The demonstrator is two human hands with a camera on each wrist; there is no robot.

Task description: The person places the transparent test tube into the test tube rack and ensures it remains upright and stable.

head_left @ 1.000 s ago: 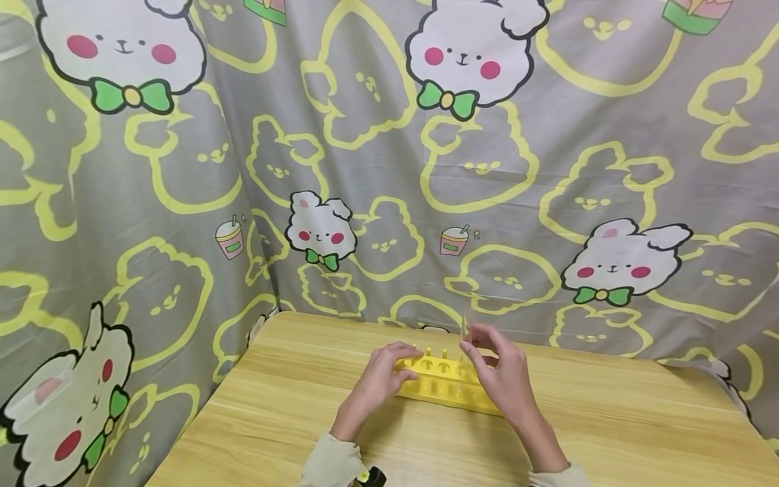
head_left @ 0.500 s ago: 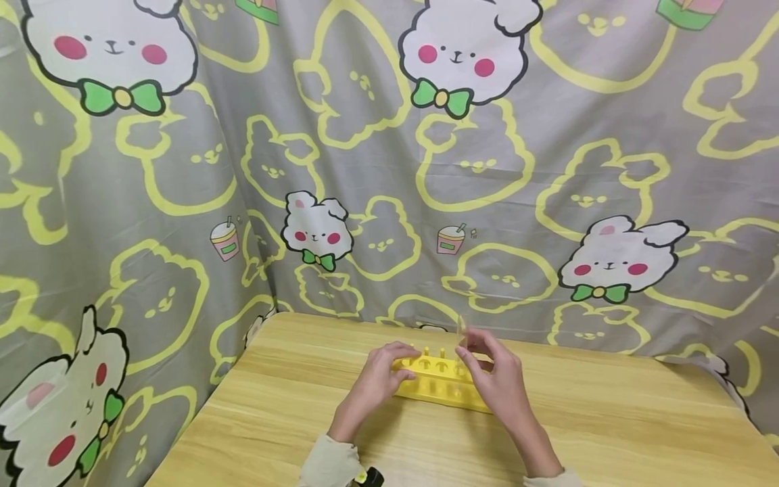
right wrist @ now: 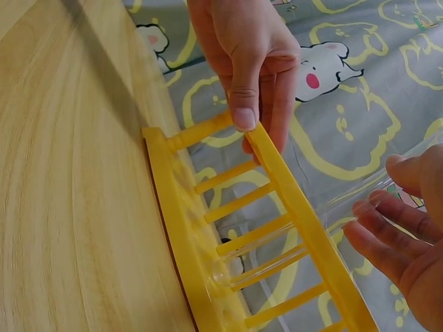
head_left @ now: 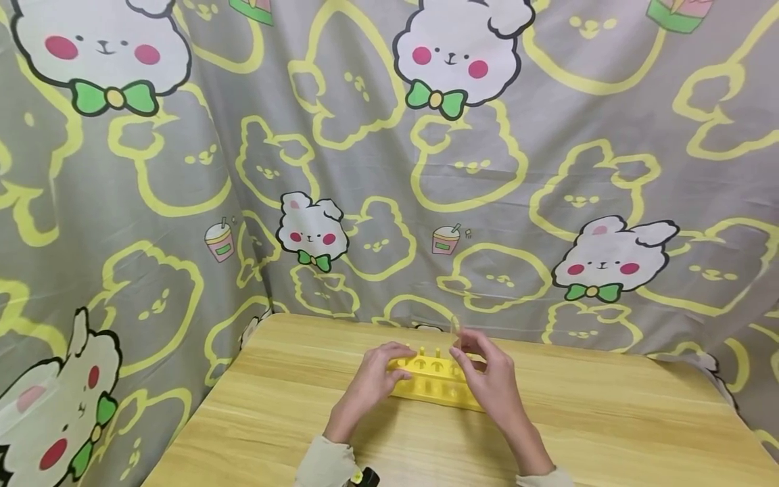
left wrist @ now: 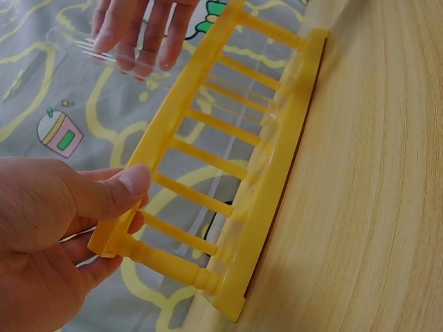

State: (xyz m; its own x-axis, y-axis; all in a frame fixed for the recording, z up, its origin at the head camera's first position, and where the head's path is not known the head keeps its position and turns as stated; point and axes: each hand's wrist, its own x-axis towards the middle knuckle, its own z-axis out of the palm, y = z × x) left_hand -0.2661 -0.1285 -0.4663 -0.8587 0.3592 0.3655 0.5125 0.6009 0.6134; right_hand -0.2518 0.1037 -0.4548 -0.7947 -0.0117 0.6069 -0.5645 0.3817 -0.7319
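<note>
A yellow test tube rack [head_left: 420,391] stands on the table, with holes in its top bar and a row of upright pegs. My left hand [head_left: 374,375] grips the left end of the top bar, thumb [left wrist: 135,178] on one side and fingers on the other. My right hand [head_left: 494,372] pinches a clear test tube [head_left: 454,328] that stands upright through a hole toward the rack's right side. In the right wrist view, the tube's lower part [right wrist: 266,264] shows between the rods, its rounded end close to the base. The right hand hides part of the rack's right end.
The wooden table [head_left: 274,406] extends around the rack on both sides. A grey curtain [head_left: 377,169] printed with rabbits hangs close behind the table's back edge and along the left. A small black object [head_left: 367,477] sits by the left sleeve.
The test tube's top sits slightly lower over the rack than a second ago, with the right hand still on it. The left hand keeps its grip; the whole view has shifted a little.
</note>
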